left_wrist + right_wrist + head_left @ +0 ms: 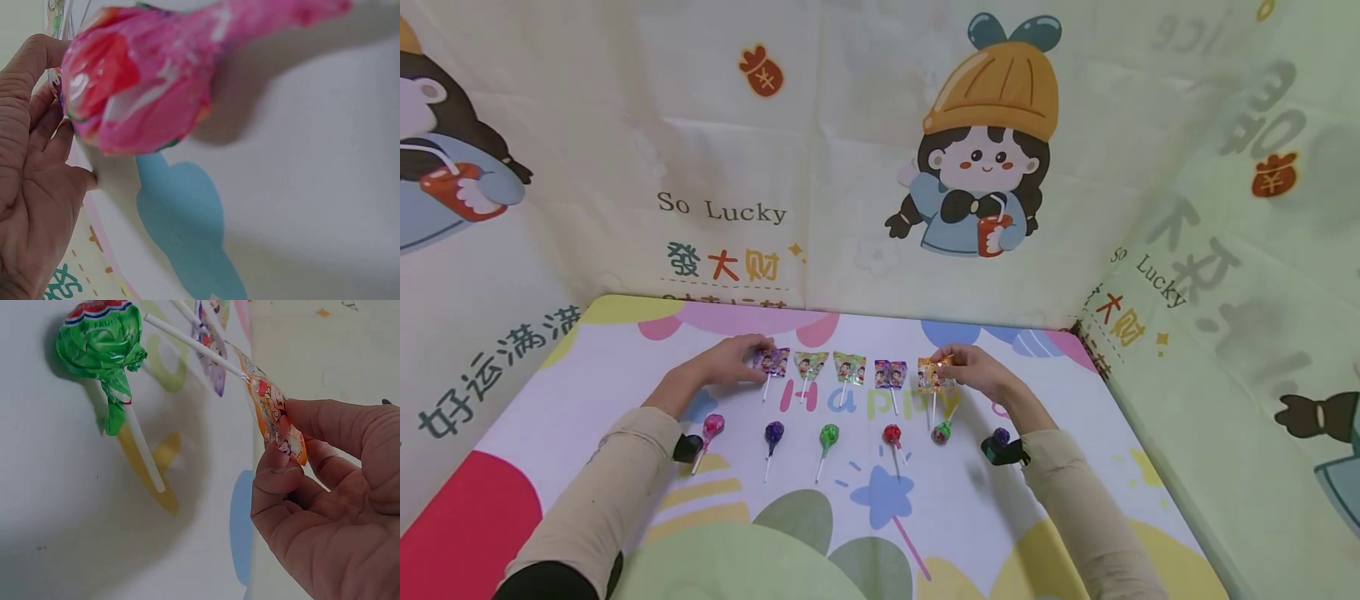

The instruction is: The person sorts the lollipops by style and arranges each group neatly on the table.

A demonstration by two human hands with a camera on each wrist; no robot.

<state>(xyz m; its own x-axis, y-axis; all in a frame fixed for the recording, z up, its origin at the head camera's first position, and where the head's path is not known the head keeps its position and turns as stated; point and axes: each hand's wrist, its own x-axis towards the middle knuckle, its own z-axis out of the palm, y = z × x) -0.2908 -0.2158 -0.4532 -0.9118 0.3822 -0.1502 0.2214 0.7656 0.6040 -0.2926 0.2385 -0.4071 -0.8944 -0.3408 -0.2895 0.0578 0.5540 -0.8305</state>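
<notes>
My left hand (730,360) pinches the left edge of a flat lollipop in a purple wrapper (772,362), at the left end of the back row. In the left wrist view that wrapper is mostly hidden behind a round pink lollipop (134,81) close to the camera. At the row's right end, my right hand (973,369) holds a flat lollipop in an orange wrapper (930,375) between thumb and fingers. Its white stick (194,347) points toward the front row. Beside it lies a round green-and-red lollipop (103,344), stick pointing backward.
Between the hands lie two green-wrapped lollipops (811,364) and another purple one (891,373). Round purple (774,432), green (829,435) and red (892,434) lollipops line the front row. A dark one (1001,436) sits by the right wrist. Printed cloth (850,167) hangs behind the table.
</notes>
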